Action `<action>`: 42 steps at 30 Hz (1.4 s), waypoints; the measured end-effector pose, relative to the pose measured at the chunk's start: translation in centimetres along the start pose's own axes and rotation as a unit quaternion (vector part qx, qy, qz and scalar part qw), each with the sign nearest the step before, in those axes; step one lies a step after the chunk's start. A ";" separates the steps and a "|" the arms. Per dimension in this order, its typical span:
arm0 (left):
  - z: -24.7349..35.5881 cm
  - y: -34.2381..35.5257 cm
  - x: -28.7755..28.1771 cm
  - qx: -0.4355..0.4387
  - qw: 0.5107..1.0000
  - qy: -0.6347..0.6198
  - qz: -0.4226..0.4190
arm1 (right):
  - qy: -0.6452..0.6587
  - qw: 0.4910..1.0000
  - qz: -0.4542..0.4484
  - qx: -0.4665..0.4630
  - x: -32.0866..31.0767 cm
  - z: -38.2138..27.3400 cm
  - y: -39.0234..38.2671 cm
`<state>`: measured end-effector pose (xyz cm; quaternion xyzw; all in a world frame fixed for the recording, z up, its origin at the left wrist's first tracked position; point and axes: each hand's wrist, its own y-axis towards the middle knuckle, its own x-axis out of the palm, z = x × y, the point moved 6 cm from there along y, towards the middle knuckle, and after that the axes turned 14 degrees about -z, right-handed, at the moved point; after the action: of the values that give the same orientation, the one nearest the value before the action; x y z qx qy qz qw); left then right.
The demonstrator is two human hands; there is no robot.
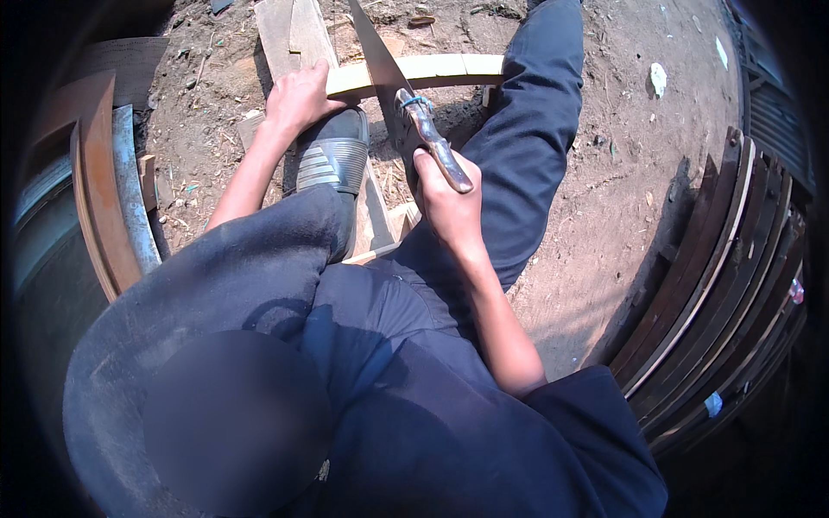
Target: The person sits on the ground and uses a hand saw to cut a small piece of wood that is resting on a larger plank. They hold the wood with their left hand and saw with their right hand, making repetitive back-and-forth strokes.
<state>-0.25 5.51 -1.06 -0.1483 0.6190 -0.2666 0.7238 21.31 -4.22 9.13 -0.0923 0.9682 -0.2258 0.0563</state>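
Note:
My right hand grips the wooden handle of a hand saw. Its metal blade runs up and away and crosses a pale curved wooden strip. My left hand presses down on the left end of that strip, just left of the blade. My grey shoe stands on a wooden plank right below the left hand. My dark trouser legs fill the middle of the view.
Bare dirt ground with wood chips lies all around. A stack of dark curved wooden strips stands at the right. More curved wood and a metal piece lie at the left. A hat brim covers the lower left.

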 end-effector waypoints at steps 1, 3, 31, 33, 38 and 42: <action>-0.1 0.0 0.1 0.007 1.000 0.002 -0.003 | 0.033 0.999 -0.005 0.005 0.2 0.6 1.9; 0.4 0.4 -0.2 0.015 1.000 -0.010 0.000 | 0.062 0.998 -0.002 0.003 0.6 0.9 5.4; 0.2 -0.4 -0.1 0.036 0.999 0.001 0.013 | -0.010 1.000 -0.017 0.003 1.9 -0.4 1.7; -0.1 -0.6 -0.3 0.025 1.000 -0.001 0.017 | -0.021 0.999 -0.025 0.031 1.5 -0.5 -0.8; -0.1 -0.5 -0.5 0.017 1.000 -0.003 0.003 | -0.055 0.998 -0.017 -0.020 1.7 0.3 -1.0; 0.8 0.3 0.0 0.056 0.998 0.003 0.012 | -0.021 0.998 0.000 -0.057 2.5 -1.1 2.2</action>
<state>0.56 5.63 -1.09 -0.0994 0.6071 -0.2922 0.7323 18.31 -2.28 8.97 -0.1001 0.9780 -0.1684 0.0717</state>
